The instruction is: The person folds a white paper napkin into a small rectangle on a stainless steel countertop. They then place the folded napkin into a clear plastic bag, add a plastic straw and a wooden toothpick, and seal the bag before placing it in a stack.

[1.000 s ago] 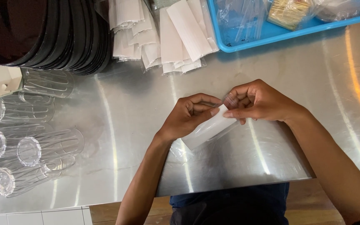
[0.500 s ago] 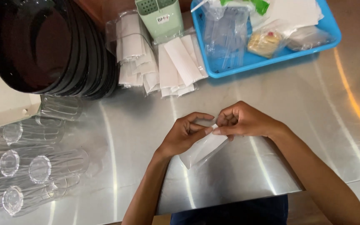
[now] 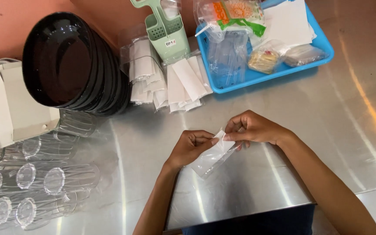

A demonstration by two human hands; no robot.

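Left hand (image 3: 192, 147) pinching the top edge of a small clear plastic sleeve (image 3: 212, 154), thumb and forefinger closed on it. Right hand (image 3: 253, 129) gripping the same top edge from the other side, fingertips almost meeting those of the left. Sleeve held just above the steel table (image 3: 257, 187), slanting down toward the body, something white and flat showing inside near the mouth. Whether fully pushed in or only partway, hard to tell; mouth of the sleeve apparently not yet folded or closed. Farther back, a heap of white folded napkins (image 3: 181, 85) in similar clear sleeves, looking finished, lying beside a green holder (image 3: 167, 32). Beyond those, a blue tray (image 3: 323, 43) with spare clear bags and small packets. Off to the left, a leaning stack of black bowls (image 3: 66, 63), a white cardboard box (image 3: 20, 104), and rows of clear plastic cups (image 3: 35, 174) lying on their sides. Judging by the pile, a good many done, this one mid-way.
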